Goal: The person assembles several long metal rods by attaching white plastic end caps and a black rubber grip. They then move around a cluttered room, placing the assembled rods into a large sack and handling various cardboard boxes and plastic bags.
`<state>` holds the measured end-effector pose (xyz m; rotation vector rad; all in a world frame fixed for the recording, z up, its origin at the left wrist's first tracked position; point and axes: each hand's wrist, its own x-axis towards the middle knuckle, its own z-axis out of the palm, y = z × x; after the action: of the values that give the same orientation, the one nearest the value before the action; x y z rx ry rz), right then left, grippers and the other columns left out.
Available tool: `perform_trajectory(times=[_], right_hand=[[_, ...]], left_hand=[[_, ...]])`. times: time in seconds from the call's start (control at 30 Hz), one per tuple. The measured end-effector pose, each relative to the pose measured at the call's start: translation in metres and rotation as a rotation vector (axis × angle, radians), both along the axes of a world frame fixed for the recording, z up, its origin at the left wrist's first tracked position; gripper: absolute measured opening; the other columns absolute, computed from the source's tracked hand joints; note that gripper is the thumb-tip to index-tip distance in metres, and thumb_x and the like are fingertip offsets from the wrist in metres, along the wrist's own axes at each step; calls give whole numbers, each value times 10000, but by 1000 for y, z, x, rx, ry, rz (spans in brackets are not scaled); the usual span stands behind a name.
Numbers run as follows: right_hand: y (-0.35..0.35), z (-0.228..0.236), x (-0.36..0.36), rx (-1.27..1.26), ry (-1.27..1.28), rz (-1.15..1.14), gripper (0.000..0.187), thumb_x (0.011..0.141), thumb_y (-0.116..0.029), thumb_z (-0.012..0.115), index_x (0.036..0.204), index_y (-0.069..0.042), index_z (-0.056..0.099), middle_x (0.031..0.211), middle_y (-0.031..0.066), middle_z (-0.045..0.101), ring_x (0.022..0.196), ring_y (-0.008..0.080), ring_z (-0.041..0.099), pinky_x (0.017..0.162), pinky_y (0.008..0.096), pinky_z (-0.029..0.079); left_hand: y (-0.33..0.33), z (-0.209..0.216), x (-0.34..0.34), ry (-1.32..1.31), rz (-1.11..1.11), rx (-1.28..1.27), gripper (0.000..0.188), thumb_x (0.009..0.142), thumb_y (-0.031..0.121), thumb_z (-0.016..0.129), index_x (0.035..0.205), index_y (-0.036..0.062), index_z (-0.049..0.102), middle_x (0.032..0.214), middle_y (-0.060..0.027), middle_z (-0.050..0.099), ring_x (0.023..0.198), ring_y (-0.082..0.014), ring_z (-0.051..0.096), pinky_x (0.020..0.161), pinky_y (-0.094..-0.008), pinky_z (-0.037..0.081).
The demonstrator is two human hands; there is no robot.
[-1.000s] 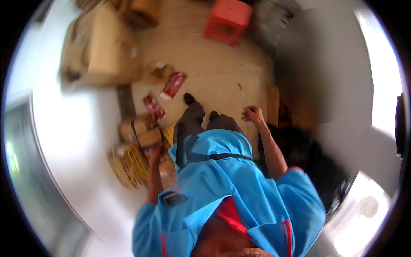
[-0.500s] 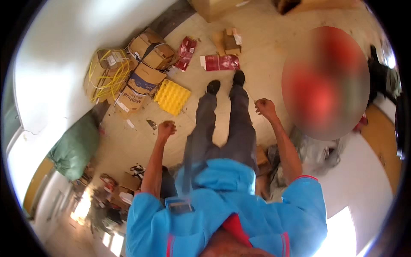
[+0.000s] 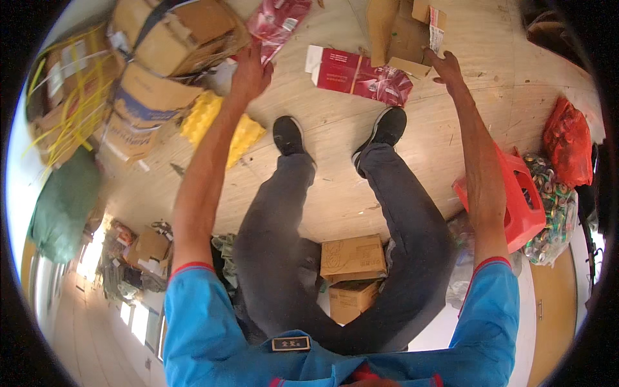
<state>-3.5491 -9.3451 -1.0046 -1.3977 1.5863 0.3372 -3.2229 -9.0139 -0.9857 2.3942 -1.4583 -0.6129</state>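
At the top, a flattened dark red carton [image 3: 278, 24] lies on the floor. My left hand [image 3: 250, 76] reaches its lower left edge, fingers stretched and thumb apart; no grip shows. To the right stands an opened brown cardboard box [image 3: 403, 40] with a white label on one flap. My right hand [image 3: 446, 69] is at that box's right side, a finger at its edge and the thumb spread away. Between the hands, a second dark red carton [image 3: 358, 74] with a white end flap lies flat, just beyond my shoes.
Strapped bundles of cardboard [image 3: 174, 39] and a yellow egg tray [image 3: 216, 126] are at left, near a green sack [image 3: 68, 206]. At right are a red plastic stool [image 3: 519, 200], a bag of cans [image 3: 551, 206] and a red bag [image 3: 567, 145]. Small boxes [image 3: 353, 257] show between my legs.
I have bent forward with my legs wider apart. Both hands have moved from beside my legs out to the cartons on the floor, and their curled fingers have opened.
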Motion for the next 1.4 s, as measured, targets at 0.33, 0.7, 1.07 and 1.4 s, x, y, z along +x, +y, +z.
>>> perform_trajectory(times=[0.33, 0.7, 1.07, 1.4], right_hand=[[19, -39, -87, -128, -270, -37, 305, 870, -103, 531, 1126, 55, 582, 918, 129, 653, 785, 152, 651, 651, 320, 593], [24, -127, -34, -112, -46, 70, 583, 771, -374, 719, 1131, 52, 549, 1031, 192, 630, 1010, 279, 620, 719, 393, 562], [59, -58, -31, -265, -295, 766, 338, 864, -178, 597, 1138, 19, 602, 1152, 149, 592, 1040, 244, 567, 903, 351, 453], [110, -65, -5, -198, -48, 941, 388, 832, -163, 582, 1185, -58, 457, 1048, 206, 621, 895, 427, 617, 783, 490, 490]], left_hand=[[-81, -82, 27, -141, 92, 303, 883, 738, 400, 756, 1370, -37, 320, 1159, -257, 551, 1076, -403, 546, 936, -511, 433], [-34, -68, -39, 425, 340, 219, 369, 766, 302, 739, 916, -25, 655, 802, -189, 684, 754, -332, 649, 722, -416, 490], [319, -29, -61, 744, 1161, 134, 349, 811, 174, 709, 1086, -14, 608, 880, -55, 641, 735, -143, 574, 664, -305, 493], [382, -82, -103, 889, 2152, -694, 315, 801, 102, 734, 1069, 12, 594, 981, -97, 621, 832, -236, 632, 688, -391, 565]])
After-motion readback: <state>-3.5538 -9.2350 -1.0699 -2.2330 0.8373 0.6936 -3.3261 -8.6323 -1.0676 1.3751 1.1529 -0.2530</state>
